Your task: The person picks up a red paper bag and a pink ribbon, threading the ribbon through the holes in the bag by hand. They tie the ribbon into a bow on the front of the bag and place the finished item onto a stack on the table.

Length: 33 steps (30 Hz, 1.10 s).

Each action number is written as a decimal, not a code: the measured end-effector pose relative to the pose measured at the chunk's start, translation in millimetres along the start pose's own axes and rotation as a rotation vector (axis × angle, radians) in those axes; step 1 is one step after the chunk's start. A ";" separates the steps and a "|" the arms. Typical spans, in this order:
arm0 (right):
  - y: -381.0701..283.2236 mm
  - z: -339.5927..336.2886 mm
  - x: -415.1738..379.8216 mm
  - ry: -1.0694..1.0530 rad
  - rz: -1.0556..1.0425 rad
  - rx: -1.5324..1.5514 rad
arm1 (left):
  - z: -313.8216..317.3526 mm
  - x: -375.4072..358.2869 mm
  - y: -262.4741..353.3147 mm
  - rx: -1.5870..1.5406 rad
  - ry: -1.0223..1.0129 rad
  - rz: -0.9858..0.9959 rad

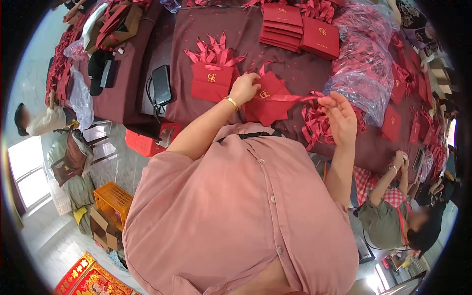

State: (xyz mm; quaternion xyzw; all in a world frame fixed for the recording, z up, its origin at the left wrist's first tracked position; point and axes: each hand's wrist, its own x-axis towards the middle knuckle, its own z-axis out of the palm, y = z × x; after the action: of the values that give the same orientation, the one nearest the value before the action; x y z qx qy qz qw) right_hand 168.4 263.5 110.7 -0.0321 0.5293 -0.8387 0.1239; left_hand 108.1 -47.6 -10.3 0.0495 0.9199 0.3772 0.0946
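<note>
A red paper gift bag (271, 92) with gold lettering lies tilted in front of me, overlapping more red card beneath it. My left hand (245, 88), a gold bangle at its wrist, is closed at the bag's upper left edge. Its fingertips are partly hidden there. Stretched from the bag to the right runs a red ribbon (290, 98). My right hand (338, 115) is raised and pinches the ribbon's end between thumb and fingers. Below that hand lies a heap of loose red ribbons (314, 125). Just left of my left hand is another ribboned red bag (210, 81).
Stacked red bags (280, 27) stand at the back beside a plastic-wrapped ribbon bundle (361, 64). A black phone-like device (161, 83) with a strap lies left. Co-workers sit right (388, 216) and far left (44, 120). An orange crate (113, 199) stands on the floor.
</note>
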 end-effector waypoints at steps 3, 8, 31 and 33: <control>-13.8 23.6 7.1 0.023 -0.090 -0.103 | -12.2 1.9 7.3 -0.201 -0.023 -0.066; -30.5 38.5 14.8 0.269 0.064 -0.504 | -40.4 6.3 28.5 -0.364 -0.100 -0.061; 14.5 98.3 47.1 0.305 -0.212 -0.910 | -86.0 -24.2 111.3 -0.555 -0.232 0.027; 15.1 98.4 47.5 0.305 -0.185 -0.907 | -85.5 -24.3 111.0 -0.554 -0.241 0.037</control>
State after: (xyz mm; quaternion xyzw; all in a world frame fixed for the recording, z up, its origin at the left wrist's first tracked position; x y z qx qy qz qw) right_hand 143.3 159.3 136.6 -0.0067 0.8486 -0.5260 -0.0567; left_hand 116.0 -31.2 130.7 0.0829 0.7632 0.6068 0.2061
